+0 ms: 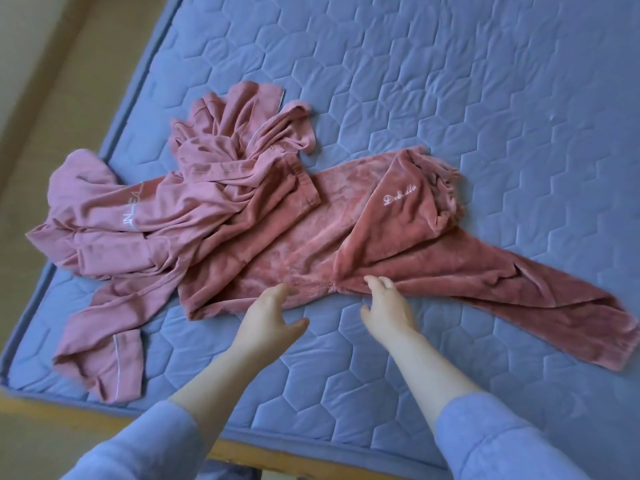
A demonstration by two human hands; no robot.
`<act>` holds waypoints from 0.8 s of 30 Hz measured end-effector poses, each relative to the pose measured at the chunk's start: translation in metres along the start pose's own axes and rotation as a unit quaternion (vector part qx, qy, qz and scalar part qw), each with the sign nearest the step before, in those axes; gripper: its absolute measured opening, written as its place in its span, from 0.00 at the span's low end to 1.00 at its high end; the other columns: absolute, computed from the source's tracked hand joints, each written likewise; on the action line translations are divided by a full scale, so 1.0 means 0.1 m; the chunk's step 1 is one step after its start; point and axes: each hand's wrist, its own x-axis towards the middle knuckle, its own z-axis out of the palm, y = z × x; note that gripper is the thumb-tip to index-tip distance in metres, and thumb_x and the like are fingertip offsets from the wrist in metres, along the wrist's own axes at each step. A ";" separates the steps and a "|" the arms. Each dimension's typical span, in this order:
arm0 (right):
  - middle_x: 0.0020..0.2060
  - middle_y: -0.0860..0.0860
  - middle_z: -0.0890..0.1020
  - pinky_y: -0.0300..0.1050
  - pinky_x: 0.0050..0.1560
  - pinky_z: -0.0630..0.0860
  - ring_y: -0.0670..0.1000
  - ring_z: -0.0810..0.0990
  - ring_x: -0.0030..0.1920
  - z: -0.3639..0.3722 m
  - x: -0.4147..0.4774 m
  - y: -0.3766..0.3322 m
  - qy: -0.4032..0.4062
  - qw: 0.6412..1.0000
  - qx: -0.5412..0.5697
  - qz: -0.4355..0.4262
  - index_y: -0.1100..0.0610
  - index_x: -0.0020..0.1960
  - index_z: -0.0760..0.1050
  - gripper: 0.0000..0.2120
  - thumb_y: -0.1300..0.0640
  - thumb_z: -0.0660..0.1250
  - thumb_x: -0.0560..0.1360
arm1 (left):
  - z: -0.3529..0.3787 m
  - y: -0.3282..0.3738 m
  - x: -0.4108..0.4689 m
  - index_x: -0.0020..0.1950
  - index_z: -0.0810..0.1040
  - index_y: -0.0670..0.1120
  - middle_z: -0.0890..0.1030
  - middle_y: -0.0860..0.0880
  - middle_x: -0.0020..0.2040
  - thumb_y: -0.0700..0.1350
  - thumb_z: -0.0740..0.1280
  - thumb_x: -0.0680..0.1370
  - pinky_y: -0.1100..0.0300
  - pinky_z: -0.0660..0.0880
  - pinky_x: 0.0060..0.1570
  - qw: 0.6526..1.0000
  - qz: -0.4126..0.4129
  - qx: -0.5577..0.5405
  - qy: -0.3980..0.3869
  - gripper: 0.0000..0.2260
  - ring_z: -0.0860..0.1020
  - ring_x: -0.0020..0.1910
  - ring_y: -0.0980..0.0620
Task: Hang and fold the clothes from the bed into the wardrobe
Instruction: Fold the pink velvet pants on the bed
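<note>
Blue quilted bed (pixel 450 98) filled the frame. At centre I held my left hand (pixel 266 317) and right hand (pixel 388 306), fingers (pixel 377 283) loosely spread, touching the trousers' (pixel 381 244) near edge, gripping nothing. Other clothes (pixel 207 188) lay crumpled at left. I judged nothing folded or hung yet.

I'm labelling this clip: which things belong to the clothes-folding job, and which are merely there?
Job: velvet trousers; heap of pink garments; left hand; right hand.
Merely there: blue mattress; wooden bed frame; floor.

Left hand (pixel 273 315), right hand (pixel 388 306) at trousers (pixel 433 244)
</note>
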 end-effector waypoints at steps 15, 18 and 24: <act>0.63 0.52 0.70 0.50 0.54 0.74 0.59 0.77 0.59 0.31 0.30 0.24 0.020 0.998 -0.060 -0.026 0.54 0.68 0.66 0.22 0.57 0.66 0.76 | 0.42 -0.27 0.69 0.61 0.71 0.48 0.74 0.49 0.57 0.49 0.68 0.73 0.53 0.70 0.49 0.936 0.063 0.346 -0.008 0.18 0.77 0.53 0.43; 0.59 0.52 0.73 0.49 0.50 0.74 0.58 0.79 0.55 0.34 0.41 0.26 0.064 0.993 -0.094 -0.024 0.54 0.64 0.69 0.16 0.57 0.65 0.77 | 0.43 -0.31 0.87 0.61 0.72 0.48 0.75 0.48 0.57 0.45 0.66 0.75 0.53 0.72 0.48 0.926 0.070 0.371 0.002 0.15 0.78 0.53 0.43; 0.50 0.52 0.76 0.47 0.45 0.72 0.58 0.80 0.50 0.42 0.49 0.35 0.049 0.995 -0.087 -0.031 0.55 0.50 0.77 0.05 0.60 0.63 0.78 | 0.44 -0.39 0.95 0.50 0.78 0.47 0.78 0.48 0.48 0.42 0.65 0.71 0.57 0.69 0.40 0.956 0.091 0.280 -0.012 0.09 0.77 0.49 0.44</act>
